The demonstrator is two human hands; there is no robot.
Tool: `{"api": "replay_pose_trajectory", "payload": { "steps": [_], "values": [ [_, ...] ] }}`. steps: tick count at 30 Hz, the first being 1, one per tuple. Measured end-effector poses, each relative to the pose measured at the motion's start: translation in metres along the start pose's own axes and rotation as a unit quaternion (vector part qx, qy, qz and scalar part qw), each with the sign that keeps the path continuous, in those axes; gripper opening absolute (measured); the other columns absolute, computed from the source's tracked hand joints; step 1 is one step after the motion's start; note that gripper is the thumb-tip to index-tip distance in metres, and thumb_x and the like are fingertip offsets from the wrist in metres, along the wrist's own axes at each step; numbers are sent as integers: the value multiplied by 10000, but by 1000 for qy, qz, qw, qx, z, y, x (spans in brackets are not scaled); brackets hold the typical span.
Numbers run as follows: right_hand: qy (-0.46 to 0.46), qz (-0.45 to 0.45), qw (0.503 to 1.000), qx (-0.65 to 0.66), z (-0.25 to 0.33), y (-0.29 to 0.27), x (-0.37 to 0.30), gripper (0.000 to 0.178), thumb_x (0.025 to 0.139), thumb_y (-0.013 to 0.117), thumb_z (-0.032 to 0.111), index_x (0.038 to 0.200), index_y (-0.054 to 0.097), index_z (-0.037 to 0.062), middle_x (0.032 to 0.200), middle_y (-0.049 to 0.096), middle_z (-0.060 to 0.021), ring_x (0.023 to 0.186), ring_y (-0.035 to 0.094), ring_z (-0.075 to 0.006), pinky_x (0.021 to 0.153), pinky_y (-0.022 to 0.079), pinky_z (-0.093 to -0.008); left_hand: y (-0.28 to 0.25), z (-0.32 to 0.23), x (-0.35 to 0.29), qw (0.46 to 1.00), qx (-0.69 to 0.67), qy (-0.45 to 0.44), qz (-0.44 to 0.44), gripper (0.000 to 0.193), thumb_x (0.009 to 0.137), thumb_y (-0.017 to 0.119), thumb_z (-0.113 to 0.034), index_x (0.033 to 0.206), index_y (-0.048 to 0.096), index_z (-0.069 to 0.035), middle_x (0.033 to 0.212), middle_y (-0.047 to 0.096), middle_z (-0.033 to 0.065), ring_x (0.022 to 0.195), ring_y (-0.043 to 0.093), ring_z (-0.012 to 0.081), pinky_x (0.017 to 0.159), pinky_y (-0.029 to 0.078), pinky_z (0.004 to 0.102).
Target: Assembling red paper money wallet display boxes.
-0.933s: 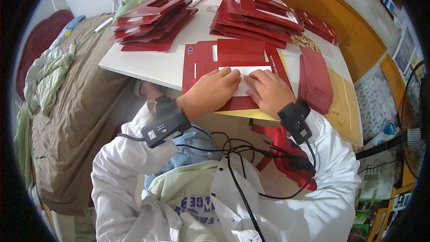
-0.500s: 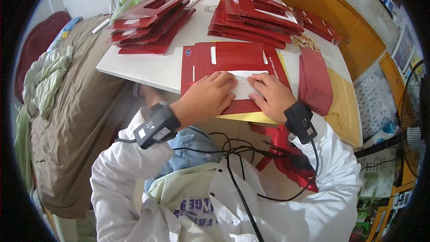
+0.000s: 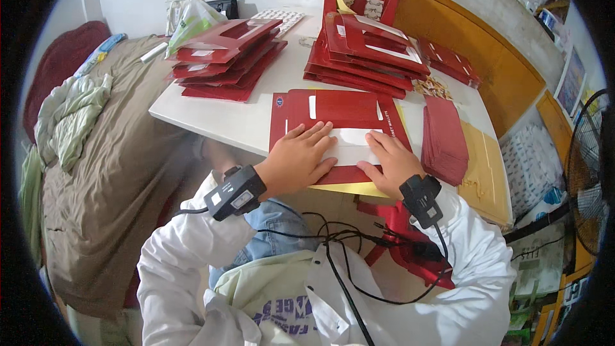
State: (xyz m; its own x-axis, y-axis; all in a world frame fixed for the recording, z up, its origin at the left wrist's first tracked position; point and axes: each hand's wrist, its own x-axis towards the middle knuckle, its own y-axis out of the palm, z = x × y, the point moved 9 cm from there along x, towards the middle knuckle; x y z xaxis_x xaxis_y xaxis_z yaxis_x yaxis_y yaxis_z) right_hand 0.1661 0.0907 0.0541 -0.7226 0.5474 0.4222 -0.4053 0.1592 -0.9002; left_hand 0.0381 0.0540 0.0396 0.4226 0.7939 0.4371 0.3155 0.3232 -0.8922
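Observation:
A flat red printed card (image 3: 346, 109) with white slots lies at the table's near edge. Under it a yellow sheet (image 3: 351, 188) peeks out. A white rectangular panel (image 3: 352, 148) with a crease across it shows on the card's lower half. Fingers spread, my left hand (image 3: 300, 157) presses flat on the panel's left end. My right hand (image 3: 392, 165) rests on its right end, fingers stretched out and thumb apart. What lies beneath both palms is hidden. Both wrists carry black strapped devices with cables.
Stacked red folded card packs stand at the back left (image 3: 224, 57) and back centre (image 3: 359, 51). Right of the card sit a pile of dark red sheets (image 3: 444, 141) and yellow sheets (image 3: 482, 173). Small tan pieces (image 3: 433, 87) lie beyond. A fan (image 3: 588, 173) stands far right.
My view has shifted, so the table and card sit lower in the picture. My left fingers have spread flatter on the white panel, and my right fingers have straightened.

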Motion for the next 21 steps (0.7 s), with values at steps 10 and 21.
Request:
{"api": "replay_pose_trajectory", "payload": {
  "steps": [10, 21],
  "values": [
    [15, -65, 990, -122, -2, -6, -8, 575, 835, 581, 437, 1120, 558, -62, 1163, 571, -208, 1053, 563, -322, 970, 409, -419, -14, 4, -14, 996, 62, -61, -32, 458, 896, 509, -382, 1199, 548, -40, 1320, 497, 139, 1252, 441, 276, 1026, 336, 457],
    [120, -9, 993, -10, -14, -9, -13, 595, 837, 595, 442, 1148, 504, -57, 1127, 567, -201, 958, 596, -351, 787, 498, -408, -29, -12, -10, 993, 113, -18, -40, 488, 845, 560, -460, 978, 597, 8, 1164, 579, 151, 1039, 565, 282, 853, 430, 391]
  ]
}}
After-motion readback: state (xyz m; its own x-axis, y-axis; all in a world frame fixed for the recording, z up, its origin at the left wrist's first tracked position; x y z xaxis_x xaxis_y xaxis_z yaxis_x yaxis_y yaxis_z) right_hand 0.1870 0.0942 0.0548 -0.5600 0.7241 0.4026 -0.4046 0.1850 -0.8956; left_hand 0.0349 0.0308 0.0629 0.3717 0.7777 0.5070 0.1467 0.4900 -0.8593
